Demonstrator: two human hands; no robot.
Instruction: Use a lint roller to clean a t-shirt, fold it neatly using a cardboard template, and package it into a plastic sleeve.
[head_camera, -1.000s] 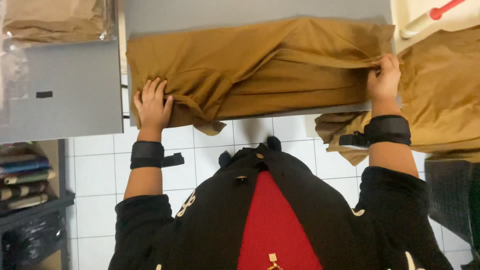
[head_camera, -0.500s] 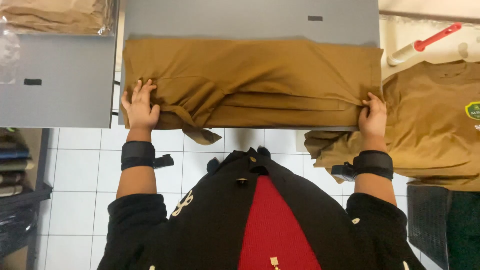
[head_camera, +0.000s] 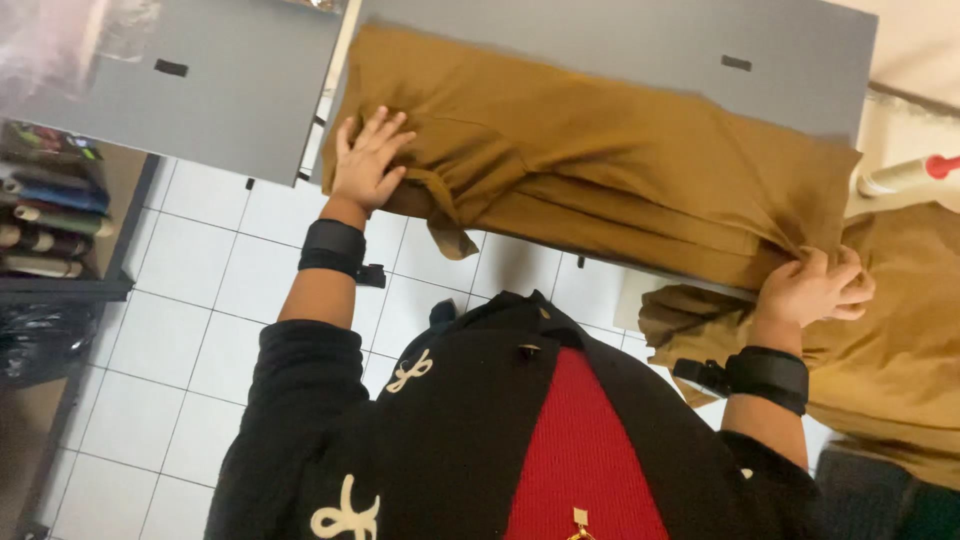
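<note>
Hands: two, left hand (head_camera: 368, 160), right hand (head_camera: 812, 288)
Black wrist straps: two (head_camera: 334, 247)
Brown cloth pieces: two, folded garment (head_camera: 600, 170), heap (head_camera: 900, 330)
Grey counter tops: two (head_camera: 230, 100)

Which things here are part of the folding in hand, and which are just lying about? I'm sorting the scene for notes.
In hand:
- left hand, flat on the brown garment
- right hand, pinching that garment's corner
- grey table under it

Lying about:
- second grey table
- heap of brown cloth
- white tool with red tip
- fabric rolls on the shelf
</note>
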